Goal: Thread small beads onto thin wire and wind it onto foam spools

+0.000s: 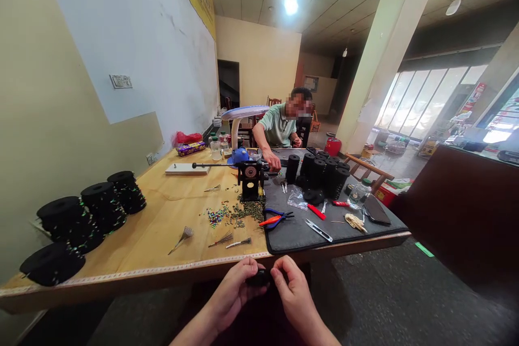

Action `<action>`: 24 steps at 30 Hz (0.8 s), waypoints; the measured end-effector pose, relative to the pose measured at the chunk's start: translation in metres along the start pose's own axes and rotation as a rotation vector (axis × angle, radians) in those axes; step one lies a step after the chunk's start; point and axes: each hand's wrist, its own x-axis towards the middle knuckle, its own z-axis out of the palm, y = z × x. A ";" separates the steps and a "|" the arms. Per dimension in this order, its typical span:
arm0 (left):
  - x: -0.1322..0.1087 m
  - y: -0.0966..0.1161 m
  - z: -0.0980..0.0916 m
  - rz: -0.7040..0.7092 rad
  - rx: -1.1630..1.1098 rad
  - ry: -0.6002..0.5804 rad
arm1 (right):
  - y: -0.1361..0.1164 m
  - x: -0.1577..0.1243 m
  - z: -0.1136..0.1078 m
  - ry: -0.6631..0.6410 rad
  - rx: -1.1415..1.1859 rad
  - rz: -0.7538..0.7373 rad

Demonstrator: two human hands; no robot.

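My left hand [235, 287] is closed around a small black round object [258, 278], just in front of the table edge. To the right of it, my right hand [292, 287] has thumb and fingertips pinched together close to the object. Anything between those fingertips is too small or dark to make out. Beyond my hands, blue-handled pliers [273, 220], a thread snipper [319, 231] and a red-handled tool [316, 211] lie on a dark mat [298, 238]. Small colourful beads [217, 217] and a heap of dark metallic beads [251, 211] lie on the wood.
A black hand-cranked winding machine [250, 181] stands mid-table. Black spools with beaded strands [97, 205] stand at left, more black rolls [318, 170] at back right. A co-worker [279, 124] sits opposite, one hand [272, 160] by the machine. A lamp [239, 140] stands behind.
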 end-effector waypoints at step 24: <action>-0.002 0.002 0.006 -0.002 0.335 -0.041 | -0.008 0.002 -0.005 -0.122 -0.098 -0.102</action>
